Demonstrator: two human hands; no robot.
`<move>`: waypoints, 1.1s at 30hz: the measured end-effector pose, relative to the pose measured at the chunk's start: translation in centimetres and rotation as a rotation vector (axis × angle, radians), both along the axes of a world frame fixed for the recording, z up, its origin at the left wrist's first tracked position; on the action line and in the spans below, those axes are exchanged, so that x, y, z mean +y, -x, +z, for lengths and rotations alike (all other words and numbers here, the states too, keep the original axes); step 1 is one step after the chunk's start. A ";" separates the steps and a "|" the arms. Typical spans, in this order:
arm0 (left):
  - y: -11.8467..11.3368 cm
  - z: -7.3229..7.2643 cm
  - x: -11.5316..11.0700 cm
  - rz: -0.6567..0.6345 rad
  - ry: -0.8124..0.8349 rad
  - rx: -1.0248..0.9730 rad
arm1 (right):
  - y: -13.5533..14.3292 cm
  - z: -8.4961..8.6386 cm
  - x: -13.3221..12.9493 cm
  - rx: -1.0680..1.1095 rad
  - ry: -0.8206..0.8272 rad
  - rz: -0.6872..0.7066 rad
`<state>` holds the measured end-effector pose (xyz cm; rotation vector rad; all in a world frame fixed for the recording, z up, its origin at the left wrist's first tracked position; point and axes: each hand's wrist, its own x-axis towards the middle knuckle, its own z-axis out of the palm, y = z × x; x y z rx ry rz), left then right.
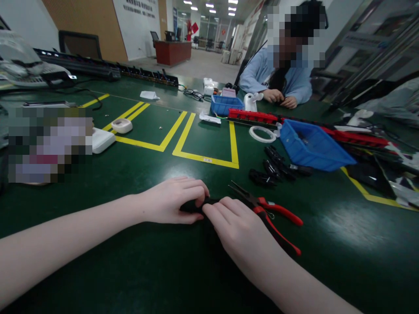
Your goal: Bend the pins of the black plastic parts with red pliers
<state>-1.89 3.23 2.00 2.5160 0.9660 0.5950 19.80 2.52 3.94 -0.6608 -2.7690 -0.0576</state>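
Observation:
Both hands meet over the green table, closed around a small black part (190,206) that is mostly hidden by the fingers. My left hand (175,199) grips its left end between thumb and curled fingers. My right hand (234,220) presses its fingertips on the right end, thumb out of sight. Just right of that hand lie long-nose pliers (258,204) with red handles, jaws apart. Beyond them sits a loose group of black parts (273,165); whether they match the held one I cannot tell.
A blue bin (316,146) and a white ring (262,134) are at the right, before a long red strip (255,116). Farther back stand a smaller blue bin (225,104) and a seated person (275,80). Yellow tape (206,159) marks the green table; a white box (102,140) lies left.

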 end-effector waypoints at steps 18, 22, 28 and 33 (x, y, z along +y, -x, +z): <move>0.0 -0.1 0.2 -0.003 0.009 0.051 | -1.8 -1.6 1.6 0.190 0.090 0.034; 0.0 0.0 0.2 -0.020 -0.047 0.074 | -2.0 -1.2 1.4 0.170 0.014 0.045; 0.0 0.1 0.3 -0.002 -0.036 0.065 | -2.5 -0.4 1.4 0.181 -0.016 -0.011; 0.1 -0.1 0.4 -0.011 -0.023 0.024 | -5.7 -0.2 1.2 0.104 -0.054 -0.142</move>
